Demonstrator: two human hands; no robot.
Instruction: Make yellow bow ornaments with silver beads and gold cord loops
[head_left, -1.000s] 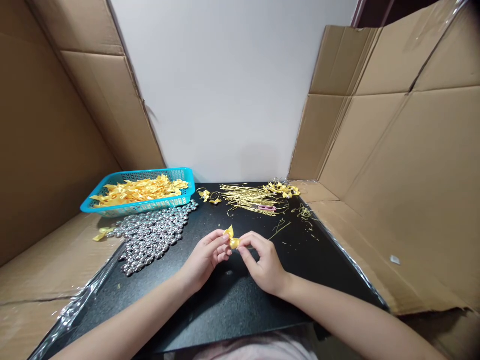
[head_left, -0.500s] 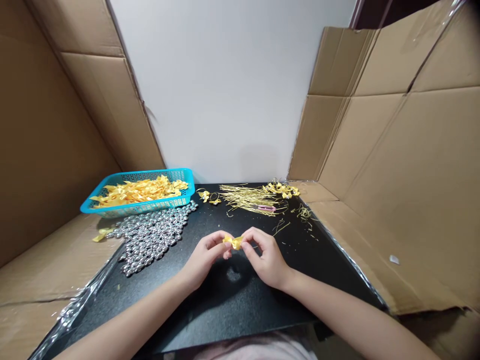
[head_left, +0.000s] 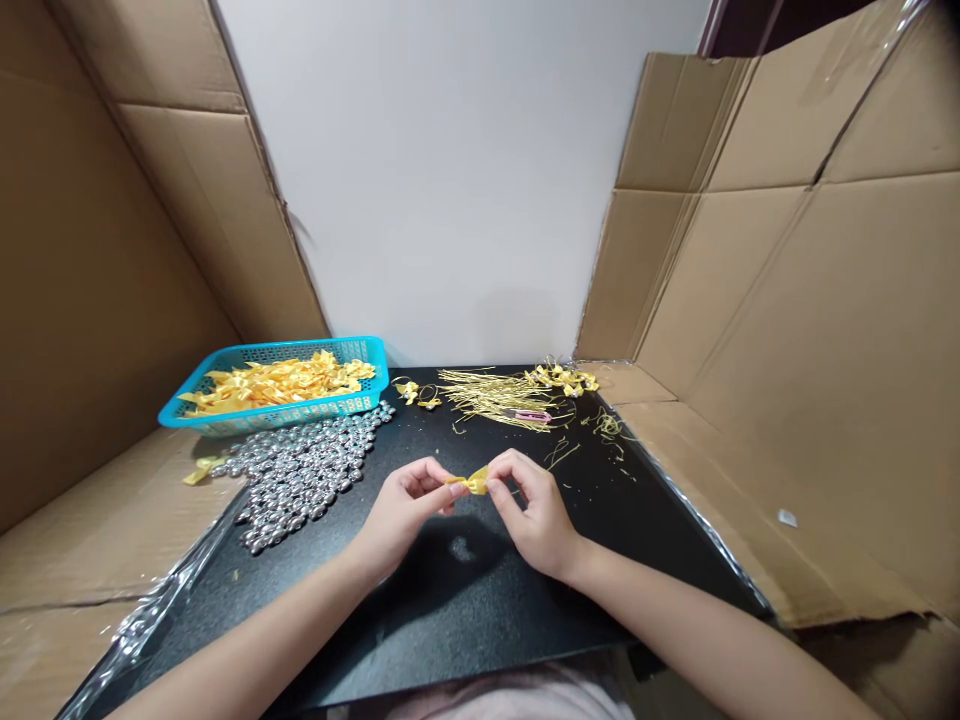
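Observation:
A small yellow ribbon bow (head_left: 475,482) is stretched between my two hands above the black tabletop. My left hand (head_left: 411,508) pinches its left end between thumb and fingers. On the other side, my right hand (head_left: 531,508) grips the right end with thumb and forefinger. To the left of my hands lies a spread of shiny silver beads (head_left: 307,475). Beyond my hands is a loose pile of thin gold ties (head_left: 487,395), with a pink-handled tool (head_left: 533,416) on it, too small to name surely.
A blue plastic basket (head_left: 274,412) full of yellow bows stands at the back left. Several bows with beads (head_left: 562,378) lie at the back right, near tangled gold scraps (head_left: 609,425). Cardboard walls (head_left: 825,330) flank the black table (head_left: 420,640).
The bow has shifted slightly right and looks pulled straighter and turned between my fingers. My left hand has drawn a little to the left; the things on the table have stayed put.

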